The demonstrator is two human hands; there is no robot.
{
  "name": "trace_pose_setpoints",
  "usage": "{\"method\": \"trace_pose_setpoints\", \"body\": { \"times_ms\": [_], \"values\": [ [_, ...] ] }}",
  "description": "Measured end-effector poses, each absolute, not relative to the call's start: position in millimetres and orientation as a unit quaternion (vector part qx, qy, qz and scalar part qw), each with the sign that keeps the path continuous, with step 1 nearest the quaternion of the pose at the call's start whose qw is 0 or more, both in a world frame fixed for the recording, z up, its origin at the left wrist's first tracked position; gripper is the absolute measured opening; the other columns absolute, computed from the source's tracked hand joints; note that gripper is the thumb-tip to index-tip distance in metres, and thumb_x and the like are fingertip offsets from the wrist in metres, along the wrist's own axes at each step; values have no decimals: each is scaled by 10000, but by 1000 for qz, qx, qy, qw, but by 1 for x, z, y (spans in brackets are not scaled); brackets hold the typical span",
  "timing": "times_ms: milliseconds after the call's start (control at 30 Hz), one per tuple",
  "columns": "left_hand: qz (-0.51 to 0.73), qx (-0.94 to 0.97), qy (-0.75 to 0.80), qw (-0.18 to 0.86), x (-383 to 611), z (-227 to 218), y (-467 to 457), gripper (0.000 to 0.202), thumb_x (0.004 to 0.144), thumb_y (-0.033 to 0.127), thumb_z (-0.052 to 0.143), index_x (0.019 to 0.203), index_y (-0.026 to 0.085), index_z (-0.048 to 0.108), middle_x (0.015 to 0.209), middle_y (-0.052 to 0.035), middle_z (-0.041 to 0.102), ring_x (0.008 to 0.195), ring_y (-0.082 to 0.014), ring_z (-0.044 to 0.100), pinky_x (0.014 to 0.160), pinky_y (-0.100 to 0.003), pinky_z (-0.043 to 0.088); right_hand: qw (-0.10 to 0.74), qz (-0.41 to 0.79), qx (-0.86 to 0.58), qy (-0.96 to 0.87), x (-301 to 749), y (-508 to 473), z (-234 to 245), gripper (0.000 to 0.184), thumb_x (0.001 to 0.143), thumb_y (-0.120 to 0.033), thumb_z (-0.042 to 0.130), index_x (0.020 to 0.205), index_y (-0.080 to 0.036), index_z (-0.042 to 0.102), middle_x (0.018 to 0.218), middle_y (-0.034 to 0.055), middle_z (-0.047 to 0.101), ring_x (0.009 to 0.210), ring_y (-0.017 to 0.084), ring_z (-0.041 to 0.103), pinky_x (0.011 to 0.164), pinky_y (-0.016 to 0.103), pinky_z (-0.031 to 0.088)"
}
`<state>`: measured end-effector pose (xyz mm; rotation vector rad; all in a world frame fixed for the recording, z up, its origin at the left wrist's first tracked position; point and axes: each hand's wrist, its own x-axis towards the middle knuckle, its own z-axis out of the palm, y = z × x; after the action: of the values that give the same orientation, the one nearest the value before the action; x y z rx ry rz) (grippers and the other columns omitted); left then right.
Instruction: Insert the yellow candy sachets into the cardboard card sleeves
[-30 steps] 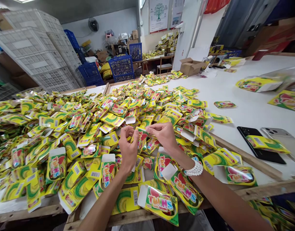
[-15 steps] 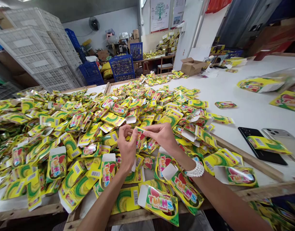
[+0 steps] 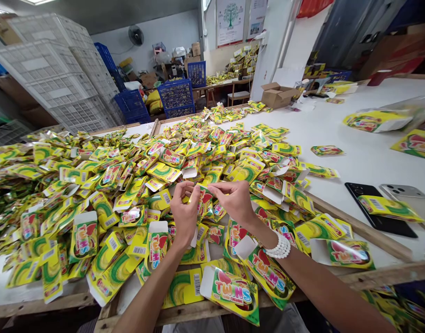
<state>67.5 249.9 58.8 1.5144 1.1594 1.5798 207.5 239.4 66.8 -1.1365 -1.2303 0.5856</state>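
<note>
Both my hands hold one small yellow-green candy carton above a big heap of the same flat cartons. My left hand grips its left side with curled fingers. My right hand, with a white bead bracelet on the wrist, pinches the carton's top edge between thumb and fingers. More "TWINS" cartons lie just below my forearms at the table's near edge.
A white table stretches to the right, with two phones partly under a carton. A wooden strip runs diagonally there. White crates and blue baskets stand behind, with a cardboard box at the far edge.
My hands have stayed in place on the carton; my right fingers have shifted slightly along its top edge. The view has moved a little.
</note>
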Motion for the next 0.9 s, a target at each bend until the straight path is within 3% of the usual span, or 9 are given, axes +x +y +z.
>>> {"method": "trace_pose_setpoints", "body": {
  "times_ms": [133,233,433,700,900],
  "values": [
    [607,580,430,331,66,60,253,209,944,407,719,955,213,641,770,23,613,689,-124,564,664,-232,469,605,378,-483,-508,223,247,71,281,703,-476,888,796,-211,883,810,93,839,720,280,804,651,348,648],
    [602,580,411,364,65,57,257,249,931,443,728,917,206,654,762,19,623,652,-113,546,617,-222,452,574,440,-462,-514,236,251,76,331,627,-483,936,790,-200,880,782,89,834,661,250,788,637,326,640],
    [596,560,399,414,65,51,265,324,893,514,751,874,197,685,789,-4,670,671,-123,592,621,-225,481,579,368,-481,-545,235,249,79,190,681,-370,881,760,-198,876,756,85,827,627,255,783,560,303,615],
    [591,558,394,430,63,54,265,354,864,542,769,851,197,694,791,-8,680,670,-127,595,629,-233,490,576,370,-482,-546,236,250,78,205,676,-385,862,744,-192,874,706,76,813,547,222,739,486,275,564],
    [592,577,404,391,62,54,263,280,904,459,750,849,193,683,753,6,670,669,-126,603,641,-236,476,574,352,-499,-546,228,244,78,209,737,-390,835,760,-187,880,708,71,810,579,223,731,488,277,539]
  ]
}}
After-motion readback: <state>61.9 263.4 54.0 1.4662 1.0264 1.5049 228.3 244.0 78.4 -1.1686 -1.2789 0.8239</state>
